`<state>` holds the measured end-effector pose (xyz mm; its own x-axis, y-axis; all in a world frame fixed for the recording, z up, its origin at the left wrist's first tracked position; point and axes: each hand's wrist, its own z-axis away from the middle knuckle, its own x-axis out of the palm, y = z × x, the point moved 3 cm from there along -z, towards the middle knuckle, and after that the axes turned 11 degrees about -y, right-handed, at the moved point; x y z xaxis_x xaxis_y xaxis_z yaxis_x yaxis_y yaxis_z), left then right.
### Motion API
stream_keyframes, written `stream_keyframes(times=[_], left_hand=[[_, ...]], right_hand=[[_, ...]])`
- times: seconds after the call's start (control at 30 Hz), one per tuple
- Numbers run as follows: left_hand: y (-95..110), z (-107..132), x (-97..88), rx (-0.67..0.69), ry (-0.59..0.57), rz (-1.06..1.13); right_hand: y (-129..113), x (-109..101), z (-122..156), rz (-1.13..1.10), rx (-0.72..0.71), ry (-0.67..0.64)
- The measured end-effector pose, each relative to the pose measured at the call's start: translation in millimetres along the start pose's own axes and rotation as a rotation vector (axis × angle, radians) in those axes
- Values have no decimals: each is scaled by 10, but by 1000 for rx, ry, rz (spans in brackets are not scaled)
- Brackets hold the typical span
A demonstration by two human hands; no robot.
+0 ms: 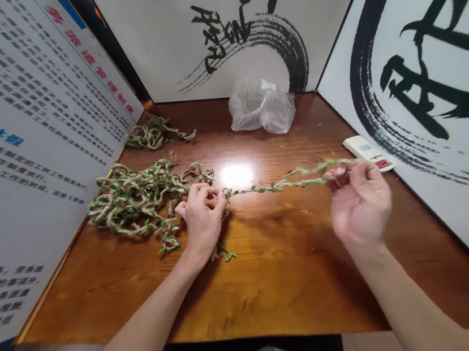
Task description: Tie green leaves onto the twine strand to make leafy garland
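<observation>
**Draw strand out slow, no snags**

My L hand (201, 220) is curled, fingers half closed over the vine right at the edge of the big tangled heap of brown jute twine w/ small green leaves (135, 199); can't tell if it's pinching or just pressing. My R hand (360, 203) is half open, thumb + fingertips (339, 173) pinching the thin strand of leafy jute twine (278, 186), which runs nearly straight betw. both hands, R of the heap. Best way: keep light even tension, L hand steadying at the heap, R hand drawing, so leaves don't catch on loops. If it binds, ease off, don't yank; twine could knot tighter.

Beyond the heap: smaller bundle of same twine vine (156, 134), clear plastic bag (261, 107) further R. White rectangular remote (368, 153) sits far R of heap. Heap lies on a glossy orange-brown wooden tabletop (274, 290).
</observation>
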<state>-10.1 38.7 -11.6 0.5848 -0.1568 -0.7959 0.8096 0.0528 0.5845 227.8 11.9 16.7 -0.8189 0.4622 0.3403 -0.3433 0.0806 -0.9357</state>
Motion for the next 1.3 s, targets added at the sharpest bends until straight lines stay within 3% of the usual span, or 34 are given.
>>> stream_keyframes(times=[0.07, 0.13, 0.2, 0.27, 0.33, 0.4, 0.47, 0.57, 0.63, 0.73, 0.87, 0.93, 1.3], left_hand=[[5, 1, -7, 50, 14, 27], [30, 9, -14, 124, 27, 67], [58, 21, -20, 175, 31, 99], [78, 31, -19, 205, 15, 127], [83, 35, -7, 226, -38, 189], [70, 40, 16, 216, -115, 286], [53, 53, 53, 167, -204, 406], [63, 89, 124, 91, -375, 635], [99, 113, 166, 74, -483, 760], [135, 122, 199, 50, -538, 849], [132, 110, 216, 24, -562, 900], [130, 104, 203, 52, -570, 860], [210, 94, 73, 342, -448, 460]], right_hand=[[-4, -48, -44, 31, 42, 87], [104, -89, -46, 36, 257, 128], [254, -119, -15, 115, 499, 88], [335, -147, 9, 312, 559, 22], [282, -150, 15, 604, 365, 1], [145, -73, 47, 880, 56, -52], [47, 77, 117, 982, -174, -272], [54, 290, 253, 1034, -267, -725], [112, 344, 312, 1023, -247, -880], [181, 297, 297, 914, -117, -830], [255, 168, 231, 684, 286, -697], [271, 143, 221, 621, 387, -669], [284, 145, 247, 635, 329, -636]])
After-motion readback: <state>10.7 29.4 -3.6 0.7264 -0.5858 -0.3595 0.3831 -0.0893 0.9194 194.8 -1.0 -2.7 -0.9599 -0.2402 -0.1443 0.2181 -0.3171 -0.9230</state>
